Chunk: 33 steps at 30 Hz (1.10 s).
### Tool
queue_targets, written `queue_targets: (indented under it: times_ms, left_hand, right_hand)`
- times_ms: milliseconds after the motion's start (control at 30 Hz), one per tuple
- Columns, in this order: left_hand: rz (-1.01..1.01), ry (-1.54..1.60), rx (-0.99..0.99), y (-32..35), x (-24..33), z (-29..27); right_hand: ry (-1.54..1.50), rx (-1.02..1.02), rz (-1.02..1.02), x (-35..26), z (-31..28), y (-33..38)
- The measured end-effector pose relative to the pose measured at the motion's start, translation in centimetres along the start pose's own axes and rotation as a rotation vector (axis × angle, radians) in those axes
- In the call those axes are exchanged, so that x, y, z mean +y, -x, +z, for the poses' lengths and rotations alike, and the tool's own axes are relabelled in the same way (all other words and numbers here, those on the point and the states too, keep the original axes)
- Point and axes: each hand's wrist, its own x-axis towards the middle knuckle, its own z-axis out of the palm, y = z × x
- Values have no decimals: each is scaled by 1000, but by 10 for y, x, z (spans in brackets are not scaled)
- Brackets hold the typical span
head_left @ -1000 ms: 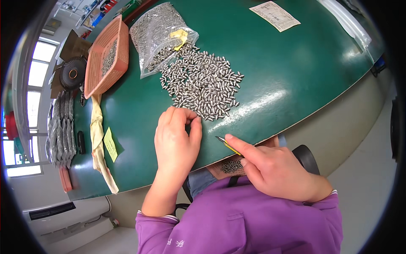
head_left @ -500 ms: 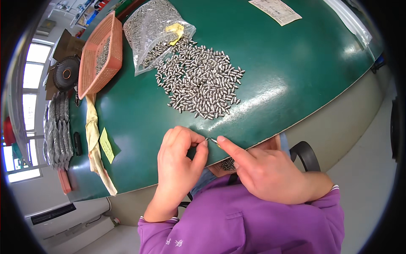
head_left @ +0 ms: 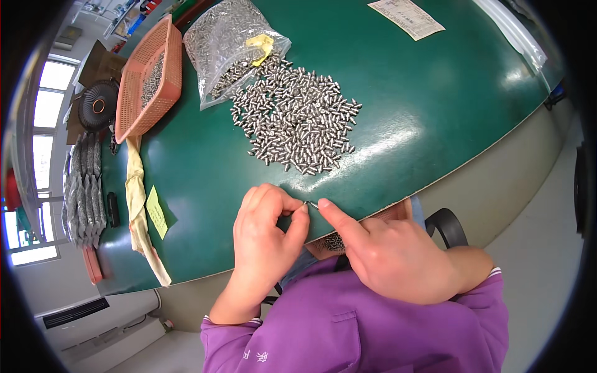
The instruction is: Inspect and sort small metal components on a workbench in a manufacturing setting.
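Observation:
Near the front edge of the green table, thumb and forefinger of my left hand point(head_left: 266, 224) pinch a tiny metal piece point(head_left: 306, 203), mostly hidden by the fingertips. My right hand point(head_left: 398, 261) is closed round a thin metal tool point(head_left: 314, 206), its forefinger stretched along it and its tip against or very near the piece. The tool's handle is hidden, so its kind does not show. Just beyond both hands lies a pile of small silver pointed metal parts point(head_left: 298, 118). Below the table edge, partly covered by my right hand, a basket point(head_left: 322, 250) holds small dark metal parts.
Behind the pile lies a clear plastic bag point(head_left: 227, 40) of similar parts. At left are a pink basket point(head_left: 166, 93), a cream cloth strip point(head_left: 135, 186), a yellow note point(head_left: 157, 212), a black fan point(head_left: 98, 105) and stacked filled bags point(head_left: 85, 193). A paper slip point(head_left: 407, 17) lies at the far side.
The right hand has shifted slightly, and the tool's tip sits at a slightly different angle by the piece. The left hand keeps its pinch. The view has moved a little.

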Motion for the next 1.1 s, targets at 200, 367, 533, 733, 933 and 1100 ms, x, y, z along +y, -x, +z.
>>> queue_targets:
  times_ms: [200,367,533,733,933,1100]
  left_hand:
    - [-65,15,39,2,1,6]
    - [-43,-14,36,2,0,5]
    - [-25,-9,34,1,2,3]
    - [-1,20,-18,2,2,-3]
    - [9,61,-113,-1,9,-19]
    - [-61,-147,92,-28,-7,-3]
  right_hand:
    - [-77,67,31,2,9,5]
    - [-43,76,9,2,8,3]
    - [-36,16,3,-1,-1,1]
    - [45,-49,-28,2,-5,-1]
    - [-185,68,35,10,-13,9]
    - [-206,74,56,9,-15,8]
